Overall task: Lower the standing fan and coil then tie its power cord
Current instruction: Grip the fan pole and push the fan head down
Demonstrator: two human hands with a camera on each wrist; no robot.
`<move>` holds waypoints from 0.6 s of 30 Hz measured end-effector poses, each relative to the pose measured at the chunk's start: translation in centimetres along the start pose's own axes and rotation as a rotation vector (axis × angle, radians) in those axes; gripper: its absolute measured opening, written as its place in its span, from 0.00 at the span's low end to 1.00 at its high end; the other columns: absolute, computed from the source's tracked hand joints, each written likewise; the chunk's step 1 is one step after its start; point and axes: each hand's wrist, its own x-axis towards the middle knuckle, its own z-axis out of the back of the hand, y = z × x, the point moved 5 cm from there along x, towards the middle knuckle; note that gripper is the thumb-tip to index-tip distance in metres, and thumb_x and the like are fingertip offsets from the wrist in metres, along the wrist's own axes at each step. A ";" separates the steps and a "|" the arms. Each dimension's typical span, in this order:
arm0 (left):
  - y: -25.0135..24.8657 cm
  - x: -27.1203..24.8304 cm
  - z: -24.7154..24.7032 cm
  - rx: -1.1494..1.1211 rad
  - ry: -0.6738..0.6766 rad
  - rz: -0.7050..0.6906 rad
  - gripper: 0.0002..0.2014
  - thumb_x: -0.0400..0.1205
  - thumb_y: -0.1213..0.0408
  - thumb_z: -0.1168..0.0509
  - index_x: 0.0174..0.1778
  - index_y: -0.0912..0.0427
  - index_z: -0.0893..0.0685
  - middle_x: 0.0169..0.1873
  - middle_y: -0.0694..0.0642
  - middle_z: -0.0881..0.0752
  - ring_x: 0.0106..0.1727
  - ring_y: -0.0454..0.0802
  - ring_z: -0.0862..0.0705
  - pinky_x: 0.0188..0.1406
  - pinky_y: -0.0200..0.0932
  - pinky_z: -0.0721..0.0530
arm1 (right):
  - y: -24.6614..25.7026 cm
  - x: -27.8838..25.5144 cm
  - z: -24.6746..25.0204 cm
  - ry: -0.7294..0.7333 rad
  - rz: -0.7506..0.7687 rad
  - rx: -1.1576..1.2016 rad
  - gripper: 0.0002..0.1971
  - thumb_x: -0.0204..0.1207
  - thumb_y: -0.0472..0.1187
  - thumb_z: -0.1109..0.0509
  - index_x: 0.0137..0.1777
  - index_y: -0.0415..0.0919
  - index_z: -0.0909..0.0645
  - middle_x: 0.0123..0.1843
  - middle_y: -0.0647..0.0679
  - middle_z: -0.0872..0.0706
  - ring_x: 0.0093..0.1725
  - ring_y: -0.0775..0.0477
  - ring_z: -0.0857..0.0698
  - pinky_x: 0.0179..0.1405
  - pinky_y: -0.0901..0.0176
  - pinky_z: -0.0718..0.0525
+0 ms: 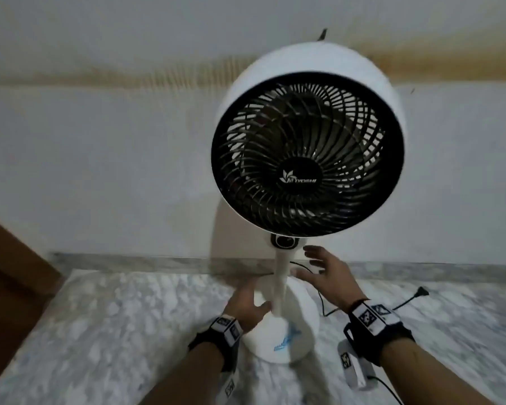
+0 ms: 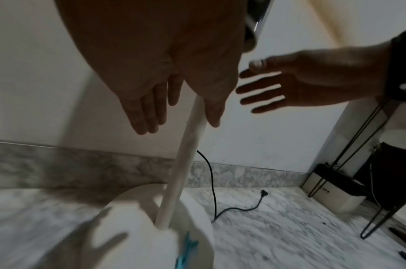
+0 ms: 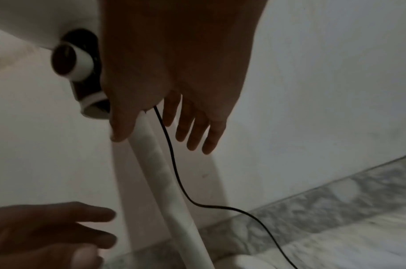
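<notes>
A white standing fan with a black grille head (image 1: pixel 307 159) stands upright on its round base (image 1: pixel 287 337), close to the wall. My left hand (image 1: pixel 253 299) is at the lower pole (image 1: pixel 281 285) with straight fingers. In the left wrist view the pole (image 2: pixel 185 163) runs between the thumb and fingers of that hand (image 2: pixel 181 125), which do not curl round it. My right hand (image 1: pixel 304 261) is spread open beside the upper pole, just under the control knob (image 1: pixel 284 241). The black power cord (image 3: pixel 174 163) hangs from behind the right hand (image 3: pixel 158 142) and trails over the floor to its plug (image 1: pixel 421 292).
The floor is grey-white marble (image 1: pixel 100 331) with a skirting strip along the wall. Brown wood (image 1: pixel 9 273) stands at the left. A white tagged device (image 1: pixel 354 366) with a cable lies by my right forearm. A box (image 2: pixel 335 185) and a wire-legged stand (image 2: pixel 381 209) are at the right.
</notes>
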 end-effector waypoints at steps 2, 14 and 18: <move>1.1 2.3 -1.6 -0.055 -0.034 -0.062 0.32 0.74 0.51 0.28 0.75 0.47 0.26 0.67 0.44 0.18 0.69 0.48 0.19 0.65 0.40 0.24 | -0.5 1.0 -1.1 -0.061 0.063 0.033 0.37 0.65 0.54 0.16 0.73 0.48 0.24 0.66 0.57 0.16 0.61 0.54 0.16 0.51 0.67 0.21; 1.9 9.3 -6.6 -0.288 -0.177 -0.276 0.12 0.83 0.59 0.36 0.61 0.54 0.25 0.51 0.53 0.14 0.55 0.55 0.15 0.59 0.51 0.15 | -0.9 4.1 -3.2 -0.286 0.315 0.220 0.27 0.60 0.53 0.14 0.58 0.44 0.16 0.54 0.54 0.09 0.51 0.59 0.10 0.39 0.73 0.14; 1.9 9.1 -6.5 -0.223 -0.239 -0.296 0.09 0.84 0.59 0.38 0.59 0.50 0.25 0.50 0.49 0.14 0.52 0.51 0.14 0.53 0.44 0.17 | -0.4 3.9 -3.5 -0.335 0.339 0.141 0.15 0.63 0.53 0.15 0.44 0.50 0.16 0.44 0.55 0.10 0.40 0.65 0.13 0.30 0.81 0.22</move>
